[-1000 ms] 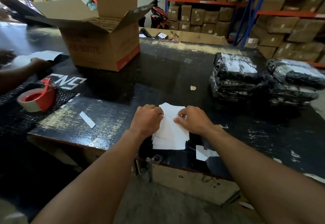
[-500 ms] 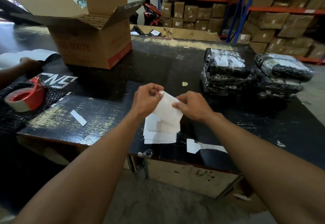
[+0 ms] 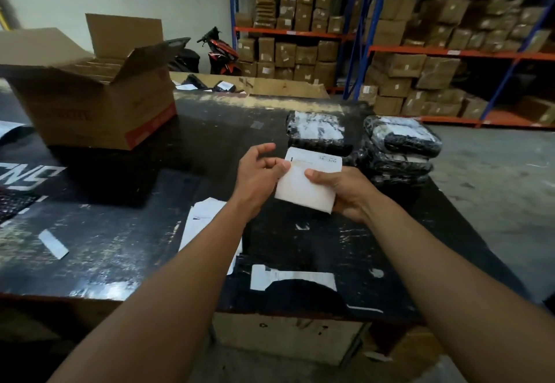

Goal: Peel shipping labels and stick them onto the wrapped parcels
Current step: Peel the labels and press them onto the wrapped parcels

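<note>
Black scuffed table (image 3: pixel 210 154), parcels (image 3: pixel 402 145), shelving (image 3: pixel 450 51)

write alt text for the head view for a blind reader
Two bare hands hold a white shipping label above a black table, the left hand pinching its left edge, the right hand gripping its lower right. Black wrapped parcels are stacked just beyond; an open cardboard box stands at far left.

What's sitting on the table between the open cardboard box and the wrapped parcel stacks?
Between the cardboard box and the parcel stacks, the head view shows bare black tabletop except one small grey scrap.
</note>
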`<action>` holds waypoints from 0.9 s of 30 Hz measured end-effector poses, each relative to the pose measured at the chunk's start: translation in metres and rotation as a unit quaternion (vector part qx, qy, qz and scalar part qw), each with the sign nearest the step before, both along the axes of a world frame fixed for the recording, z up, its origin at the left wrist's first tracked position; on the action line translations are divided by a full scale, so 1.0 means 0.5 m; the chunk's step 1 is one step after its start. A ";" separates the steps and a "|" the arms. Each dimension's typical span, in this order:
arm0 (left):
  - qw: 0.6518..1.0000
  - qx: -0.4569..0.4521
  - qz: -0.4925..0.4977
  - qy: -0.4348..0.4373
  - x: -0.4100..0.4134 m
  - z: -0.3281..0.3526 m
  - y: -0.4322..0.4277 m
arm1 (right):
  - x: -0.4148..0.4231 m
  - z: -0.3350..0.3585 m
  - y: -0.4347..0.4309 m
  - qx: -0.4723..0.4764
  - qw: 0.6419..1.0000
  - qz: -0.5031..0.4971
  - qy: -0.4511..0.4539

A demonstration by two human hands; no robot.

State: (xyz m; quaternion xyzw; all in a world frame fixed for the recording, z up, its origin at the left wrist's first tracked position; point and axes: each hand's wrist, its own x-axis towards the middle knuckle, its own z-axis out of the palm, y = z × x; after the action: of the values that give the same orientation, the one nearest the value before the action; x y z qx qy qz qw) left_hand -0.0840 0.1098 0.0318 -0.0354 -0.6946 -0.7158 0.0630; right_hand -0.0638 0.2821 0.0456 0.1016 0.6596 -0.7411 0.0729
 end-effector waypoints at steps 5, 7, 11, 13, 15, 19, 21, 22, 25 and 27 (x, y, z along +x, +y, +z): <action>0.998 0.043 -0.039 -0.036 -0.004 0.013 0.090 | -0.006 0.017 0.096 -0.014 1.000 -0.024 0.008; 0.996 0.027 -0.072 -0.055 -0.004 0.014 0.107 | -0.013 0.022 0.132 -0.019 0.999 -0.034 0.011; 0.979 -0.031 -0.180 -0.093 0.002 0.001 0.117 | -0.023 0.039 0.185 -0.012 0.999 -0.051 0.007; 0.973 -0.049 -0.201 -0.098 0.003 -0.009 0.121 | -0.027 0.046 0.201 -0.009 0.999 -0.053 0.007; 0.974 -0.053 -0.199 -0.098 0.002 -0.015 0.126 | -0.031 0.048 0.212 -0.009 0.998 -0.054 0.004; 0.974 -0.056 -0.195 -0.097 0.004 -0.012 0.137 | -0.038 0.049 0.219 -0.009 0.999 -0.047 0.000; 0.975 -0.053 -0.192 -0.094 0.004 -0.010 0.142 | -0.041 0.050 0.221 -0.011 0.999 -0.045 0.001; 0.977 -0.051 -0.188 -0.092 0.005 -0.008 0.144 | -0.041 0.051 0.221 -0.012 0.999 -0.044 0.001; 0.978 -0.051 -0.182 -0.084 0.005 -0.005 0.148 | -0.043 0.050 0.222 -0.011 0.999 -0.045 0.000; 0.979 -0.053 -0.178 -0.080 0.006 -0.004 0.148 | -0.044 0.049 0.223 -0.010 0.999 -0.045 0.000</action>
State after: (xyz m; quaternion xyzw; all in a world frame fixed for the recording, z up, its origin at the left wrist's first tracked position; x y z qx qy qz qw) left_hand -0.0808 0.1839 0.0299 -0.1046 -0.7170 -0.6780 -0.1233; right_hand -0.0855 0.3934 0.0701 0.1303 0.6470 -0.7501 0.0410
